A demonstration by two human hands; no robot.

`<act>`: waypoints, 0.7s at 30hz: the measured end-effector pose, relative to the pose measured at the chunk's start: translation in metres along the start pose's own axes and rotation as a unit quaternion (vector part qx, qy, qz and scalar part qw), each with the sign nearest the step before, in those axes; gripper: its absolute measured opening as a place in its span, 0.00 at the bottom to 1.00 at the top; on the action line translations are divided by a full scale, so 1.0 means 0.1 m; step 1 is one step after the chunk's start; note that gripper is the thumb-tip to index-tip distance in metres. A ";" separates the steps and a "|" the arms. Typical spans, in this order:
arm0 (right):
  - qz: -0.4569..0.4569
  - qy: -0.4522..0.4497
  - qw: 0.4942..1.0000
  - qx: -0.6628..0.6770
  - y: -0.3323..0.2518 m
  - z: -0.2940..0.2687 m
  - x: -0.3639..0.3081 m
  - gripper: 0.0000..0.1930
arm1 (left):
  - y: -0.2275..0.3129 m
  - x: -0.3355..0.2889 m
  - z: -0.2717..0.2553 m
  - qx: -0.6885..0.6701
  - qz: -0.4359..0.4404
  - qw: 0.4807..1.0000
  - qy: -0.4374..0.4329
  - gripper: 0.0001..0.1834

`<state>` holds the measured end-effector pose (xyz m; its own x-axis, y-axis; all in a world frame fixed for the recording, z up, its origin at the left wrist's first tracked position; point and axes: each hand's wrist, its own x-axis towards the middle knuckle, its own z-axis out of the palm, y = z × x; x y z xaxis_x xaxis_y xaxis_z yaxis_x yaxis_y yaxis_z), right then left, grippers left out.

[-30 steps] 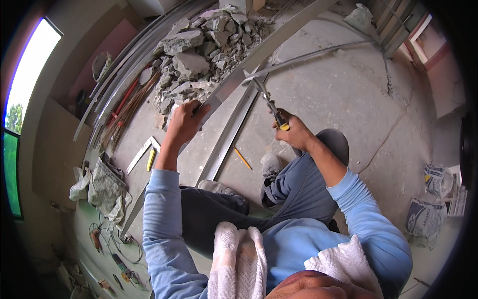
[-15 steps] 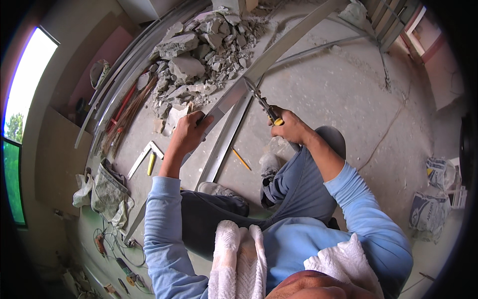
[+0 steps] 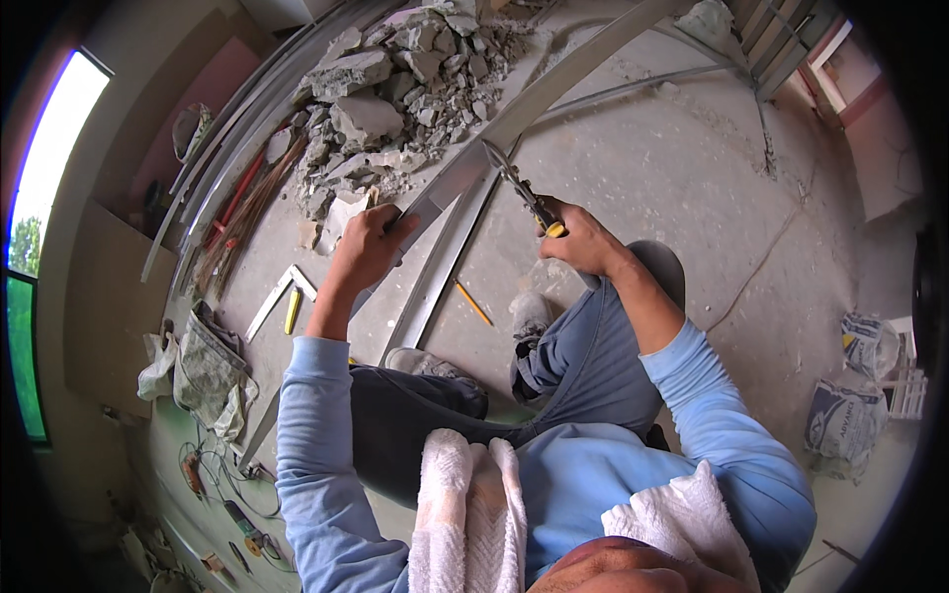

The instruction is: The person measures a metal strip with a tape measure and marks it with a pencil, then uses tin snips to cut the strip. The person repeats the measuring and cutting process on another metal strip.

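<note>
A long thin grey metal channel [image 3: 450,186] slants from beside my left leg up to the far right. My left hand [image 3: 371,249] is closed around its edge, fingers wrapped over the metal. In my right hand [image 3: 585,240], above my bent right knee, I grip tin snips [image 3: 521,188] with black and yellow handles. Their jaws meet the channel's right edge, a little beyond my left hand; how far they bite into the metal I cannot tell. A second metal channel [image 3: 436,282] lies on the floor underneath. Right of it lies a yellow pencil [image 3: 474,302].
Broken concrete rubble [image 3: 366,119] is heaped at the far left, beside long metal profiles [image 3: 213,163]. A try square [image 3: 267,308] and a yellow utility knife [image 3: 293,310] lie left of my left forearm. Corded power tools [image 3: 242,522] sit lower left; bags [image 3: 845,420] stand at right.
The whole view has shifted slightly. The snips stay at the same edge of the channel, and my right fingers look drawn a little closer around the handles. My left hand keeps its grip.
</note>
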<state>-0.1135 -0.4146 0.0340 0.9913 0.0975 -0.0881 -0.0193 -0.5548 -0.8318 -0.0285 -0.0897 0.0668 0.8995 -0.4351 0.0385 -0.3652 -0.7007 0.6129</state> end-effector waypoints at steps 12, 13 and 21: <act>-0.006 0.030 0.999 -0.033 -0.03 -0.01 -0.02 0.21 | 0.00 0.01 0.00 -0.029 -0.020 0.999 -0.026 0.24; -0.007 0.031 0.999 -0.032 -0.03 -0.01 -0.03 0.21 | 0.00 0.00 0.00 -0.025 -0.016 0.999 -0.024 0.24; -0.009 0.040 0.998 -0.041 -0.03 0.00 -0.03 0.22 | 0.01 0.00 0.00 -0.010 -0.001 1.000 -0.017 0.24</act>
<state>-0.1161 -0.4132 0.0370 0.9987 0.0441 -0.0270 0.0061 -0.6201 -0.7845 -0.0284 -0.0901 0.0676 0.8919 -0.4520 0.0106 -0.3577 -0.6911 0.6281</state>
